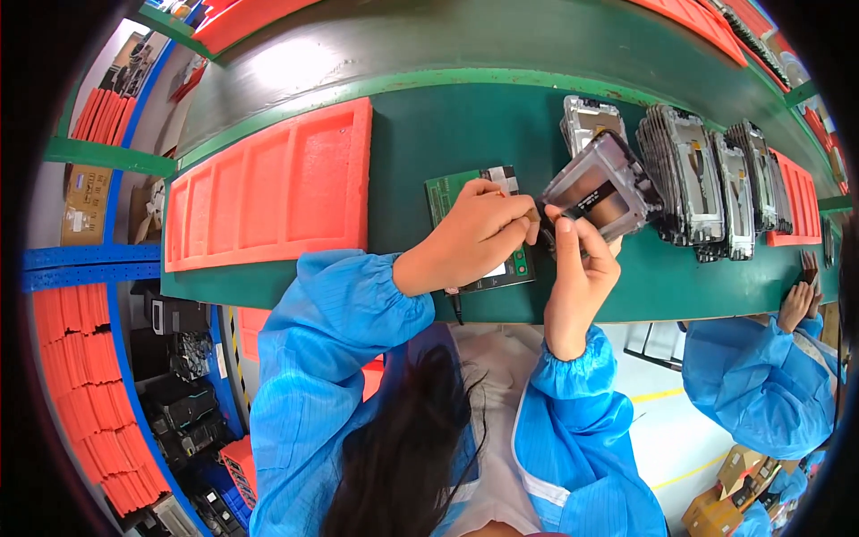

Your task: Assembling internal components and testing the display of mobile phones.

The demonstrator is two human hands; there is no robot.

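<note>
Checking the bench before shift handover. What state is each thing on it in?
Framed grey display module: tilted, lifted off the bench, held by the right hand.
Green circuit board: flat on the bench, partly covered by the left hand.
Orange foam tray: lying flat, compartments empty.
Row of grey display modules: standing on edge, packed together.

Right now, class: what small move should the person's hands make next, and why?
Probably lower the display module toward the green circuit board. The right hand holds it tilted above the bench, while the left hand pinches a small part at its lower corner, over the board.
</note>
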